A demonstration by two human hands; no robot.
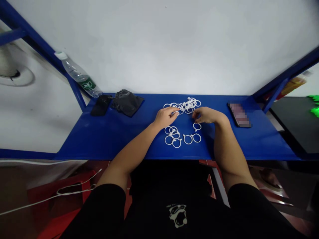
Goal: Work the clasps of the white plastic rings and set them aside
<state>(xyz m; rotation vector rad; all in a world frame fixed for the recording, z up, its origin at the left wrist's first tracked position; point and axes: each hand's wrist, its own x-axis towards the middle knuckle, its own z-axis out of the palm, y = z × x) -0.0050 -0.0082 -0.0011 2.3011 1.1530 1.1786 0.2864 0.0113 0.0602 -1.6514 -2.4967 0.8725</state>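
White rings with small knobs on their rims, like curtain rings, lie on a blue tabletop (124,132). My left hand (163,117) is at the left end of the far pile of rings (189,105), with thumb and forefinger closed on the edge of a white ring (177,113). To the right of that pile is my right hand (204,115), its fingers curled but apart, and I see nothing between them. Just below its thumb lies a single ring (197,126). Nearer me are two rings side by side (188,139) and an overlapping cluster of several rings (168,140).
At the back left, a dark drawstring pouch (127,103) lies beside a black flat item (101,105). A plastic bottle (79,74) leans by the blue frame. To the right lies a phone (239,115). A white wall (159,49) closes off the back.
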